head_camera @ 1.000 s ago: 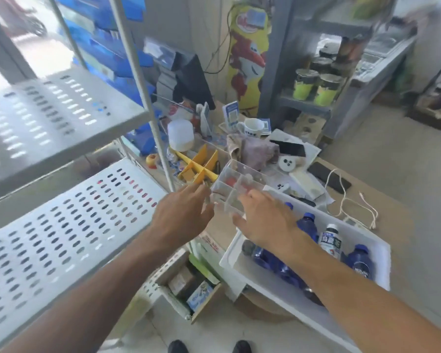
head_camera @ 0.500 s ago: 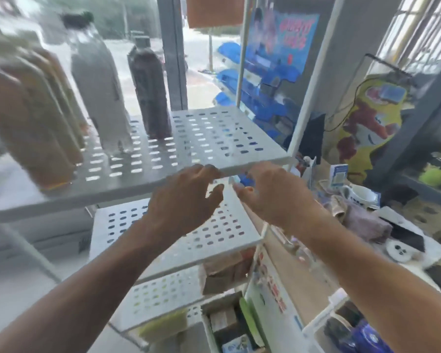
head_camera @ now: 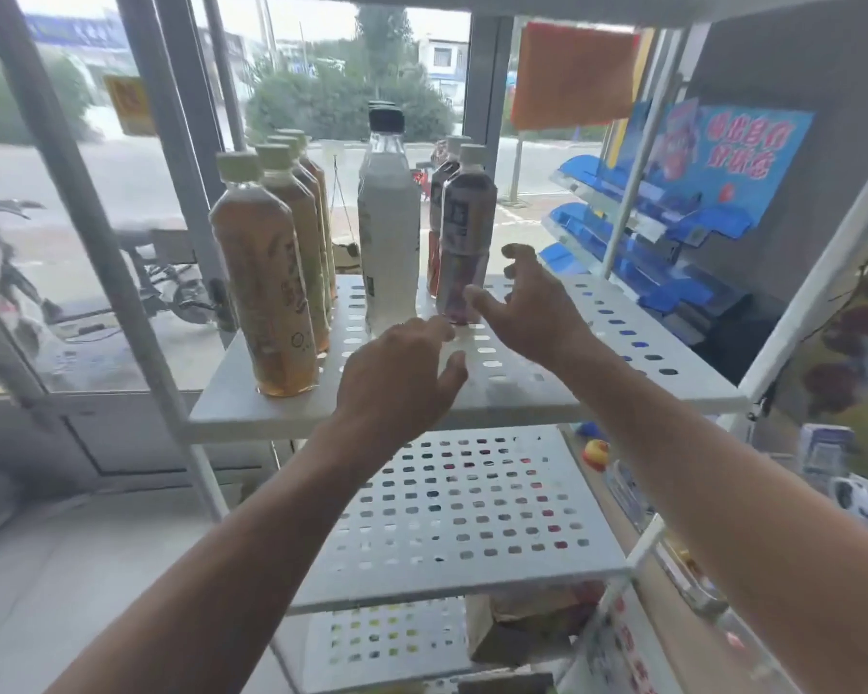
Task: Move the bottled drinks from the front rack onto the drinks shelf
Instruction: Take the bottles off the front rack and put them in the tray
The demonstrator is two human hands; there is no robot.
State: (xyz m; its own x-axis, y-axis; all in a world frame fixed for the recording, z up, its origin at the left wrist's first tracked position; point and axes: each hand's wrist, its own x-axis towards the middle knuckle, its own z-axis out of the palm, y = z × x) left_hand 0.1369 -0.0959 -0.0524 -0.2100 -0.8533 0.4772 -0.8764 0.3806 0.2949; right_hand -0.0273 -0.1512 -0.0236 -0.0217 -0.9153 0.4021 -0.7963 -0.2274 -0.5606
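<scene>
White perforated metal forms the drinks shelf (head_camera: 597, 343), set before a window onto a street. Amber bottles (head_camera: 266, 293), a pale bottle (head_camera: 389, 227) and dark bottles (head_camera: 464, 232) are stood upright on it. The left hand (head_camera: 397, 378) and right hand (head_camera: 527, 308) are held loosely spread above it, nothing gripped.

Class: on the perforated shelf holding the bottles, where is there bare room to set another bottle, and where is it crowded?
Free: the shelf right of the dark bottles, out to the right posts. Crowded: the left and back, with the tea bottles and white bottle in rows.
</scene>
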